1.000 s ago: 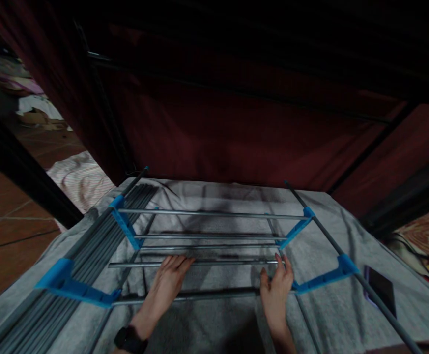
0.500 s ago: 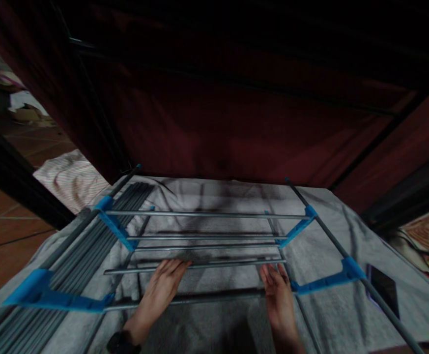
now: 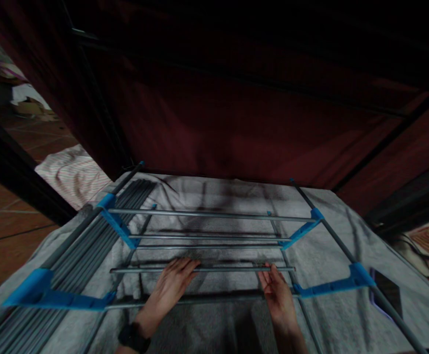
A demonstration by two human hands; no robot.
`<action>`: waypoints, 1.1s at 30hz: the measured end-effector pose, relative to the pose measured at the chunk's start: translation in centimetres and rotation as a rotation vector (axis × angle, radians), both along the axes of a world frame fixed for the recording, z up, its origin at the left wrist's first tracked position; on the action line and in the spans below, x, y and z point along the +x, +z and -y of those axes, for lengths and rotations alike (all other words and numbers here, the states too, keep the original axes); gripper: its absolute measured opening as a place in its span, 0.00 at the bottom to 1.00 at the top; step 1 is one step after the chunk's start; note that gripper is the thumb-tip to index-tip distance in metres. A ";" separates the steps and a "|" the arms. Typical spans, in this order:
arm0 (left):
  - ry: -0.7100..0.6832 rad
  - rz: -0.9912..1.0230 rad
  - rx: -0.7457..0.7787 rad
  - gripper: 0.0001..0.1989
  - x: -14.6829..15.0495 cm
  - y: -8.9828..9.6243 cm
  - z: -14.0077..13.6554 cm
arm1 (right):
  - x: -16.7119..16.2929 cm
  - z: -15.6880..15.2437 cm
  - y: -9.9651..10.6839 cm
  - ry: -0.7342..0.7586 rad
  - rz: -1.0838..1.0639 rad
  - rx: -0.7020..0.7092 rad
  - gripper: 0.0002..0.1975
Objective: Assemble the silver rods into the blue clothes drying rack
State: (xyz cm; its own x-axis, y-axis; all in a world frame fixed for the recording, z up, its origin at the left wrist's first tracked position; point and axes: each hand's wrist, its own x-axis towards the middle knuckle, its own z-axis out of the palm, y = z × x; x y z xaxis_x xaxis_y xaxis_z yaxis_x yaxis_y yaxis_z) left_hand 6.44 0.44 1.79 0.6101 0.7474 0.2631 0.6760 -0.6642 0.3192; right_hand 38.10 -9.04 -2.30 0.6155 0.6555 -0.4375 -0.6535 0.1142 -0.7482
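A loose grey metal rod (image 3: pixel 229 269) runs crosswise over the two inner tubes of a half-built rack frame. My left hand (image 3: pixel 175 282) is closed over the rod left of its middle, palm down. Near the rod's right end, my right hand (image 3: pixel 276 290) grips it between thumb and fingers. Blue plastic brackets join the frame's tubes: a near left bracket (image 3: pixel 52 295) and a near right bracket (image 3: pixel 339 284). Behind the held rod, several crossbars, including the far crossbar (image 3: pixel 214 214), span the frame. Another crossbar (image 3: pixel 221 297) lies nearer me, beneath my wrists.
A bundle of grey rods (image 3: pixel 100 246) lies along the left side. The frame rests on a grey blanket (image 3: pixel 217 191). A phone (image 3: pixel 386 295) lies at the right, beside the frame tube. Dark red fabric (image 3: pixel 236 132) hangs behind, and a striped cloth (image 3: pixel 74 174) lies at the left.
The held rod has shifted slightly right and levelled out, its right end now showing past the inner tube. My left hand has moved a little right with it.
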 end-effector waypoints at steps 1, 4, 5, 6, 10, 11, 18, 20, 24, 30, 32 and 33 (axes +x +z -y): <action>-0.011 -0.004 -0.009 0.15 0.3 0.0 -0.1 | 0.2 0.1 -0.1 0.007 0.015 -0.008 0.14; -0.047 -0.017 -0.025 0.14 1.1 -0.3 -0.1 | 0.7 0.4 -0.4 0.073 0.072 -0.014 0.15; -0.059 -0.020 -0.029 0.14 1.3 -0.5 -0.1 | 0.8 0.4 -0.4 0.096 0.083 -0.011 0.15; -0.068 -0.020 -0.034 0.14 1.5 -0.6 0.0 | 0.9 0.5 -0.4 0.112 0.086 -0.007 0.15; -0.080 0.001 -0.061 0.14 1.8 -1.0 0.5 | 1.2 0.7 -0.4 0.115 0.078 -0.019 0.16; -0.075 0.004 -0.063 0.13 1.9 -1.1 0.6 | 1.3 0.8 -0.3 0.120 0.083 -0.025 0.16; -0.045 -0.020 -0.037 0.14 2.4 -1.6 1.2 | 0.8 0.4 0.5 0.230 0.048 -0.036 0.16; -0.050 -0.036 -0.032 0.14 2.5 -1.4 1.4 | 0.3 0.3 0.8 0.202 0.029 -0.020 0.16; -0.059 -0.049 -0.055 0.15 2.6 -1.1 1.5 | -0.3 0.4 0.9 0.162 0.008 -0.014 0.15; -0.038 -0.101 -0.113 0.14 2.9 -0.8 1.6 | 0.5 1.3 0.6 0.258 0.075 -0.041 0.14; -0.022 -0.100 -0.118 0.14 3.0 -0.6 1.8 | 0.9 1.7 0.5 0.303 0.105 -0.074 0.15; -0.022 -0.096 -0.117 0.14 3.0 -0.5 1.9 | 1.1 1.9 0.5 0.324 0.120 -0.102 0.15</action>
State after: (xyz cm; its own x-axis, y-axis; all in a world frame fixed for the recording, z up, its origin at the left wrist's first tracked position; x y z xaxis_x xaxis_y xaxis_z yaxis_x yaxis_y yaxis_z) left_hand 9.46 -1.46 1.25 0.6450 0.7554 0.1151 0.6925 -0.6416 0.3299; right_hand 39.17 -10.90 -1.83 0.4338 0.7819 -0.4477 -0.5504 -0.1634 -0.8188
